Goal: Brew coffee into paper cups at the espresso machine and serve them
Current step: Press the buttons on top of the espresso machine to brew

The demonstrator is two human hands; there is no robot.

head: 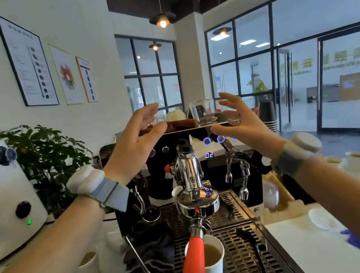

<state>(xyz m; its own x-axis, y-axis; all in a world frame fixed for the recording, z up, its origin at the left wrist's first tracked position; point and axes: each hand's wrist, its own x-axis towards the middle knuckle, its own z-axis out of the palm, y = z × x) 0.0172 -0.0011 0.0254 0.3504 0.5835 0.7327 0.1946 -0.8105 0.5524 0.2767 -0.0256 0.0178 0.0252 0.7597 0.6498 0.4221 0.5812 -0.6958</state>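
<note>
Head view: portafilter handle (192,263) toward camera over upright paper cup (213,264); both hands' fingers (147,118) loose, empty.

Both hands are raised before the espresso machine (205,179) — the left hand (137,138) and right hand (237,119) loosely spread, holding nothing. Below its group head, a paper cup (213,264) of coffee stands on the drip tray (241,266), just behind the orange portafilter handle (193,265).

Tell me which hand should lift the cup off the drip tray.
Probably right. Both hands, left and right, hover open and empty up by the machine's top. The cup sits right of the orange handle, which blocks a left-side approach.
</note>
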